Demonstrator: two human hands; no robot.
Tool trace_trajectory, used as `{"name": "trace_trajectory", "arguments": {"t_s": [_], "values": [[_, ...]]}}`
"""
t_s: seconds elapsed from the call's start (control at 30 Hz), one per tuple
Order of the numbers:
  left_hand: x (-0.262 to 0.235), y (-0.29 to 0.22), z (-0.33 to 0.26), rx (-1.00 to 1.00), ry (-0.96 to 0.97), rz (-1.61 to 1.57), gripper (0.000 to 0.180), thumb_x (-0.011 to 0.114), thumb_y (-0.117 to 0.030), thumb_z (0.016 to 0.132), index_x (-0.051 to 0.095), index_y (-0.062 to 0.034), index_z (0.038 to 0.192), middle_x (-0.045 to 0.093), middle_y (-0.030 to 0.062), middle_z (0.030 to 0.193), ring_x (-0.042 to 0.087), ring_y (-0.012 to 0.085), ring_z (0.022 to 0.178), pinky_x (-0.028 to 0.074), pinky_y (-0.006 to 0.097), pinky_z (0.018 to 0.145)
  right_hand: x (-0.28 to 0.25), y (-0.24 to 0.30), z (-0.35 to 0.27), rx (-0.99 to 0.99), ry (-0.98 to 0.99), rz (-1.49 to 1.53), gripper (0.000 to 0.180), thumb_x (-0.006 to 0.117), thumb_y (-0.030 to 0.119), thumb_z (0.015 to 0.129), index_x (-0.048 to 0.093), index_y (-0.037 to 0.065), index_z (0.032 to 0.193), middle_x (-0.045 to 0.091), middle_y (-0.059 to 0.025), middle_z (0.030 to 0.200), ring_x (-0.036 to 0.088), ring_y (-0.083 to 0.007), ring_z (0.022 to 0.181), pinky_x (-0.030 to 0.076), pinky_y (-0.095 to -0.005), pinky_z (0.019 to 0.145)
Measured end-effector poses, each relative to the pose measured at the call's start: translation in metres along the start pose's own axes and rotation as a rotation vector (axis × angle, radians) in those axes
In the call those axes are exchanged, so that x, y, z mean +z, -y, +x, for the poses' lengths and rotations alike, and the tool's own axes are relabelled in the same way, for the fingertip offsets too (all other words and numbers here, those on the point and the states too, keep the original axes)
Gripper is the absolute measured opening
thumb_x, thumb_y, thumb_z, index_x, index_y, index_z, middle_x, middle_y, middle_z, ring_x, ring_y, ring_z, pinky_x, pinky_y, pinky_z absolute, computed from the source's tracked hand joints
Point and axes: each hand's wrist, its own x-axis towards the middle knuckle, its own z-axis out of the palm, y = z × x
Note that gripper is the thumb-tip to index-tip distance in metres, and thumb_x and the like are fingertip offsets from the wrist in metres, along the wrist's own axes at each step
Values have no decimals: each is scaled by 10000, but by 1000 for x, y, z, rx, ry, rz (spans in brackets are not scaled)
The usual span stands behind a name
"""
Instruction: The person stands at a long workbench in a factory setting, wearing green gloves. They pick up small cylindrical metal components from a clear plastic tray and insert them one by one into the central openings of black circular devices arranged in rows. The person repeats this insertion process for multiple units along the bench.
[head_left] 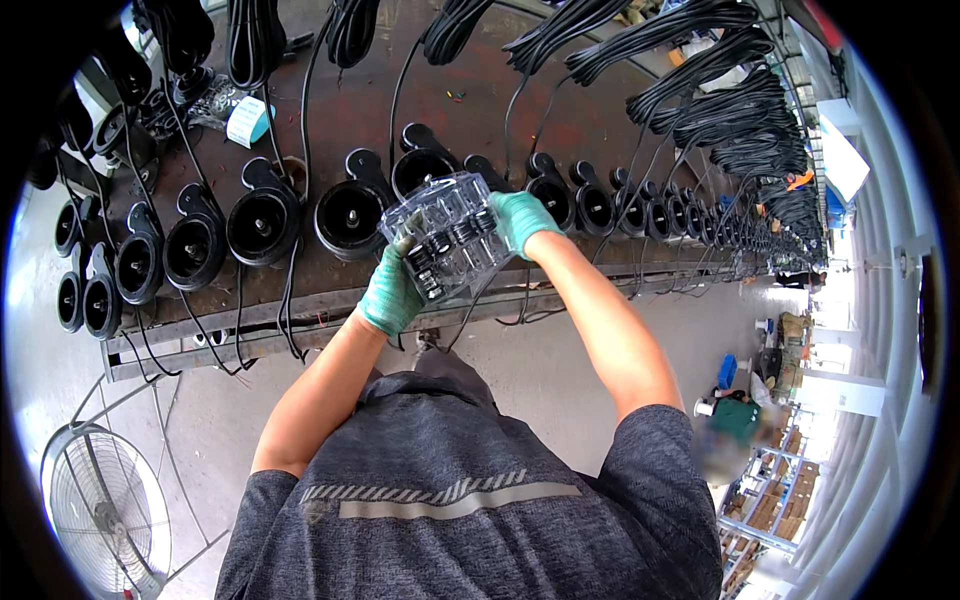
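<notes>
Between my hands is a clear plastic compartment box (pixel 462 205), tilted, with small black and clear parts inside. My left hand (pixel 392 292), in a light green glove, is closed on its lower left side. On the right edge, my right hand (pixel 524 222) grips the box in a matching glove. The box is raised in front of a row of round black housings (pixel 352 218), each with a metal stud in the middle and a cable attached. It partly covers one black housing (pixel 422 168) behind it.
The housings stand along the near edge of a dark brown workbench (pixel 470 105). Coiled black cables (pixel 350 30) hang above it. A light blue label (pixel 250 120) lies at the back left. A large fan (pixel 105 510) stands at the lower left; shelving (pixel 770 500) is at the right.
</notes>
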Motion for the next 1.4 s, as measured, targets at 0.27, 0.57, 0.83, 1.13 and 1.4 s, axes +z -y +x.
{"name": "trace_trajectory", "arguments": {"t_s": [0.27, 0.57, 0.83, 1.13, 1.4], "values": [[24, 9, -3, 100, -34, 14, 719, 640, -566, 978, 500, -117, 1522, 643, 121, 1419, 651, 288, 1264, 547, 488, 1081, -33, 7, -31, -337, -120, -225, 245, 672, 179, 945, 734, 63, 1152, 734, -224, 1150, 701, -416, 1091, 569, -484, 921], [60, 77, 19, 206, -137, 159, 670, 514, -606, 1014, 564, -128, 1480, 677, 115, 1380, 689, 277, 1204, 570, 479, 1048, -73, -27, -142, -1118, -279, -207, 411, 762, 351, 900, 721, 94, 1218, 688, -103, 1063, 703, -295, 950, 596, -407, 815], [88, 170, 73, 181, -220, 88, 616, 557, -567, 1042, 537, -142, 1487, 682, 118, 1335, 696, 269, 1149, 594, 454, 1001, -83, -102, -143, -1126, -119, -345, 523, 758, 372, 876, 675, 104, 1317, 681, -110, 1097, 696, -282, 1015, 591, -401, 842], [98, 230, 96, 124, -281, 84, 649, 553, -620, 1020, 640, -74, 1359, 736, 125, 1218, 719, 270, 1078, 609, 451, 944, -104, -147, -150, -1123, 64, -458, 384, 749, 320, 895, 686, 114, 1214, 695, -72, 1067, 731, -276, 951, 610, -423, 777], [108, 233, 101, 164, -239, 120, 551, 543, -522, 1066, 626, -79, 1383, 728, 119, 1233, 717, 252, 1078, 613, 445, 953, -107, -145, -159, -995, 87, -512, 340, 748, 288, 906, 688, 111, 1190, 709, -79, 1122, 739, -290, 990, 616, -436, 791]]}}
